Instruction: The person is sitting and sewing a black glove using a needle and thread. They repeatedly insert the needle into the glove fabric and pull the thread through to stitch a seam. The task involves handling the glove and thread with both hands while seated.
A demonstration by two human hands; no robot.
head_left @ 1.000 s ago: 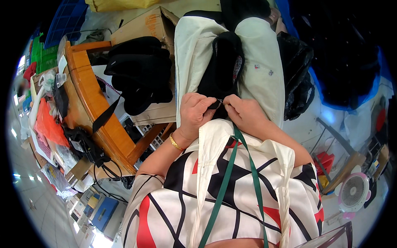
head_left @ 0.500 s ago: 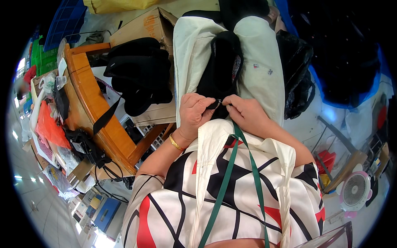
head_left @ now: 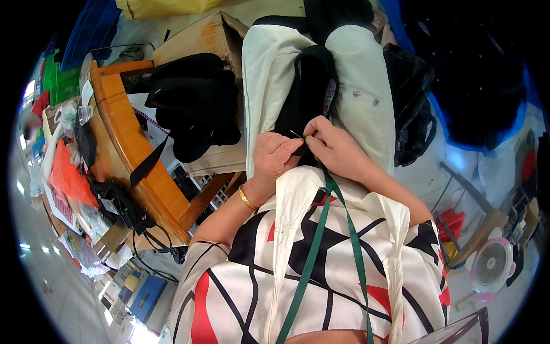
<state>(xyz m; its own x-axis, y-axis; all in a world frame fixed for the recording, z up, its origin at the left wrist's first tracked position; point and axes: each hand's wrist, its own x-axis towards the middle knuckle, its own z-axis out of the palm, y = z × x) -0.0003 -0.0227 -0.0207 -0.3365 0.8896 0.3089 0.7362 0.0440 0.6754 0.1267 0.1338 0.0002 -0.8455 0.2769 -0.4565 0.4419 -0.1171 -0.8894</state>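
Observation:
A soft black cloth piece [head_left: 298, 109], shaped like a slipper with an opening and a patterned lining, lies across my lap between my knees. My left hand [head_left: 274, 157] grips its near edge between thumb and fingers. At that same edge my right hand [head_left: 331, 140] is closed in a pinch. A thin, light needle [head_left: 296, 134] shows between the two hands, its end by my right fingertips. Any thread on it is too fine to make out. My fingertips hide part of the black edge.
To the left, a pile of black cloth pieces [head_left: 195, 106] sits by a cardboard box [head_left: 215, 37] and a wooden frame [head_left: 123, 120]. A black plastic bag [head_left: 408, 97] is right of my knee. A fan [head_left: 491, 261] stands at lower right. Green straps [head_left: 309, 264] hang over my apron.
My right hand has moved slightly up and left, closer to my left hand. The needle now shows more plainly against the black cloth, and my left hand has turned a little.

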